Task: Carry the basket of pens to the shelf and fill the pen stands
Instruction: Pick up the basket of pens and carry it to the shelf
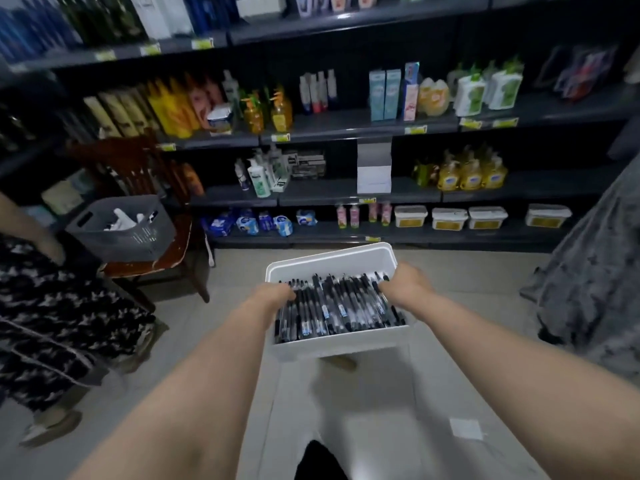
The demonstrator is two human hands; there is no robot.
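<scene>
A white rectangular basket (pixel 332 344) hangs in the air in front of me, above the tiled floor. It is filled with several black pens (pixel 337 306) lying side by side. My left hand (pixel 273 294) grips the basket's left rim, with fingers curled over the pens. My right hand (pixel 405 280) holds the right rim in the same way. Dark store shelves (pixel 346 199) with bottles and boxes stand just ahead. No pen stand shows in this view.
A grey crate (pixel 121 230) with white items rests on a wooden chair (pixel 149 261) at the left. A person in patterned black-and-white clothes (pixel 52 323) stands at the far left. Grey fabric (pixel 595 271) fills the right edge. A paper scrap (pixel 465 428) lies on the floor.
</scene>
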